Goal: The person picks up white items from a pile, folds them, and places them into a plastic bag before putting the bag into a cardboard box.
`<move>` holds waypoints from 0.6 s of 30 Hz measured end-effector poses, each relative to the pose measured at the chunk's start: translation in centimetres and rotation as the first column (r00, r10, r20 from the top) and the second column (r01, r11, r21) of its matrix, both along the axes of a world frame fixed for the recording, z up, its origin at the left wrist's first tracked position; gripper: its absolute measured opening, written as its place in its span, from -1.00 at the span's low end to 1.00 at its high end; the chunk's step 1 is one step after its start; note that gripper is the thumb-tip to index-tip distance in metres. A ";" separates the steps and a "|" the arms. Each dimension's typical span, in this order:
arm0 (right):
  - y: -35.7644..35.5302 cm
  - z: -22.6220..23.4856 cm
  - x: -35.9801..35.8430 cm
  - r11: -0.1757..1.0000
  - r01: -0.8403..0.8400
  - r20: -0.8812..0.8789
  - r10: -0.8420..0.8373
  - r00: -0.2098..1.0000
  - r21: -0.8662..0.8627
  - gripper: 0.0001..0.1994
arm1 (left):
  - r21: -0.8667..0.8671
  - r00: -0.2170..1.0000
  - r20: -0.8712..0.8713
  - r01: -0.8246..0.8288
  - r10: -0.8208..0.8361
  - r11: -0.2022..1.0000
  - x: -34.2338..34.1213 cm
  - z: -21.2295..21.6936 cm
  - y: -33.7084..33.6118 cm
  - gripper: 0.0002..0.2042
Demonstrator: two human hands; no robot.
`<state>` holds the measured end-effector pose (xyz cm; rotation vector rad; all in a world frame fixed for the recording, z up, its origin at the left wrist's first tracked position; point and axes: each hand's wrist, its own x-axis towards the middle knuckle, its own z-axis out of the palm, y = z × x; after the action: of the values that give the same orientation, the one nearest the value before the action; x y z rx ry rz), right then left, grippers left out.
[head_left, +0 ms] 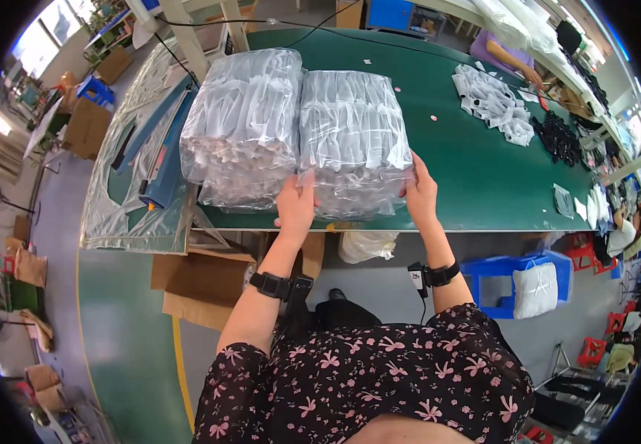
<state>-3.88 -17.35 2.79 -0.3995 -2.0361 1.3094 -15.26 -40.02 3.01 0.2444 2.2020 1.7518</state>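
On green worktop (476, 185), beside another full bag (243, 111): clear plastic bag of folded white pieces (354, 129), held at both sides by fingers of left hand (295, 205) and right hand (422, 195). Looks soft, slippery, maybe heavy. Best held low, from both sides.

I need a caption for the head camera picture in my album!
Left hand and right hand flank one plastic-wrapped bundle beside a second bundle on a green table.
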 end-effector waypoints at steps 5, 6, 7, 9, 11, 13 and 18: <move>-0.3 0.3 0.6 0.998 0.002 -0.039 -0.004 0.999 -0.057 -0.60 | -0.021 0.947 -0.309 -0.095 0.084 0.995 0.4 -1.6 0.2 -0.63; -0.3 0.3 0.7 0.998 -0.005 -0.040 0.002 0.999 -0.062 -0.60 | 0.002 0.930 -0.359 -0.086 0.081 0.996 0.7 -1.5 0.3 -0.64; -0.2 0.3 0.7 0.999 0.008 -0.058 -0.011 0.998 -0.053 -0.61 | -0.002 0.929 -0.360 -0.092 0.085 0.996 0.7 -1.3 0.5 -0.64; -0.2 0.3 0.7 0.999 0.032 -0.096 -0.035 0.995 -0.033 -0.62 | 0.134 0.973 -0.159 -0.146 0.166 0.980 0.6 0.0 1.1 -0.65; -0.3 0.4 0.8 0.999 0.027 -0.093 -0.031 0.995 -0.047 -0.61 | 0.198 0.978 -0.055 -0.185 0.200 0.962 0.6 0.4 1.3 -0.65; -0.5 0.7 0.7 0.997 0.032 -0.085 -0.037 0.996 -0.068 -0.61 | 0.189 0.975 -0.044 -0.204 0.216 0.961 0.6 0.5 1.4 -0.67; -0.7 1.6 0.2 0.995 0.001 -0.153 -0.016 0.988 -0.101 -0.59 | 0.399 0.967 -0.058 -0.205 0.247 0.894 1.2 0.2 1.9 -0.72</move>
<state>-3.64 -18.02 4.43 -0.3405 -1.8445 1.3973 -14.04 -38.08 3.23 0.1786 1.9941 2.3584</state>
